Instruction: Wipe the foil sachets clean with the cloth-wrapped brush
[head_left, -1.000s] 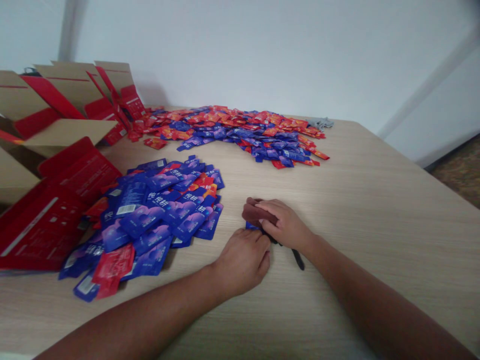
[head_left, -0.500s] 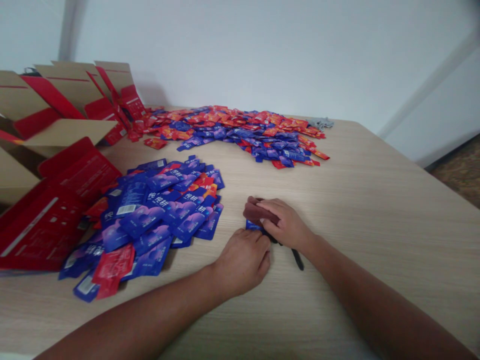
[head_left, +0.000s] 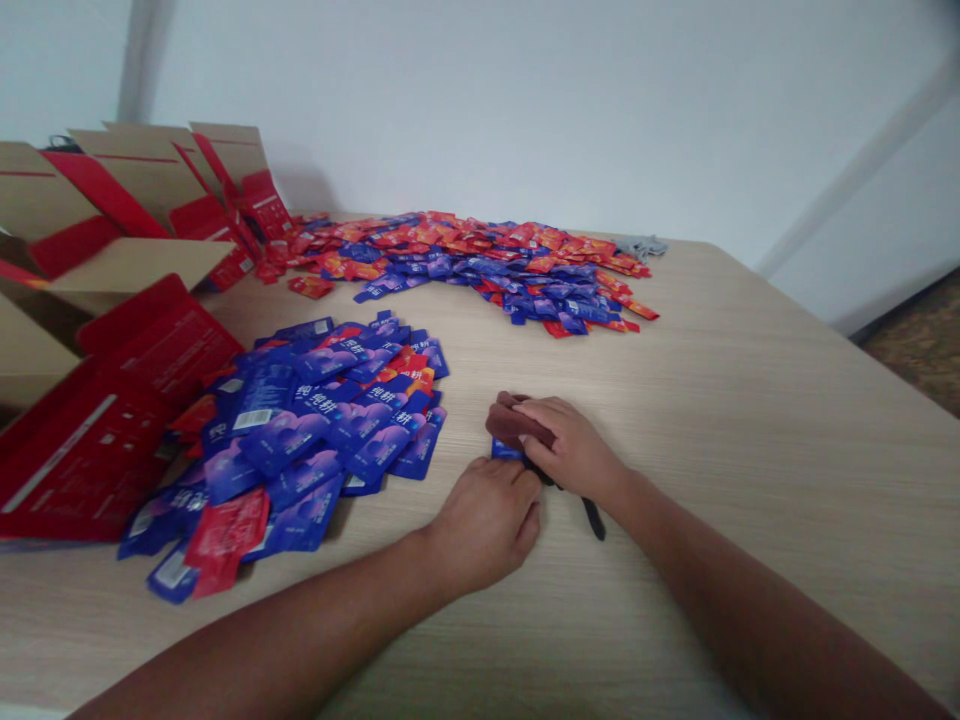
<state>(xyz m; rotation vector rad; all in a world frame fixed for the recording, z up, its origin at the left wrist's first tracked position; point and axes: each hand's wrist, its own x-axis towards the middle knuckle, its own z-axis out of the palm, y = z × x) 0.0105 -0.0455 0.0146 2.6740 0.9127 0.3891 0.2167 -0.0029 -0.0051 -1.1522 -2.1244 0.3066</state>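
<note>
- You have a pale wood-grain table (head_left: 750, 400) before you.
- At its near left lies a heap of mostly blue sachets (head_left: 330, 410).
- Open red cartons (head_left: 82, 450) stand along its left.
- On the far side you see a longer red-and-blue heap (head_left: 465, 255), a crumpled grey item (head_left: 643, 246) at its right end.
- Near the middle, a partly covered blue packet (head_left: 505, 450) and dark strip (head_left: 595, 520) lie before you.

Cloth (head_left: 517, 420): plain reddish-brown. Packet (head_left: 506, 451) beside it: blue. Strap (head_left: 595, 519): black. Near pile (head_left: 322, 430): mainly blue, with rounded purple motifs and white lettering; some red and orange. Far pile (head_left: 480, 262): red, orange and blue, mixed. Boxes (head_left: 97, 450): red with white print; tan inside. Bench (head_left: 712, 400): pale beige, wood-grain pattern.
</note>
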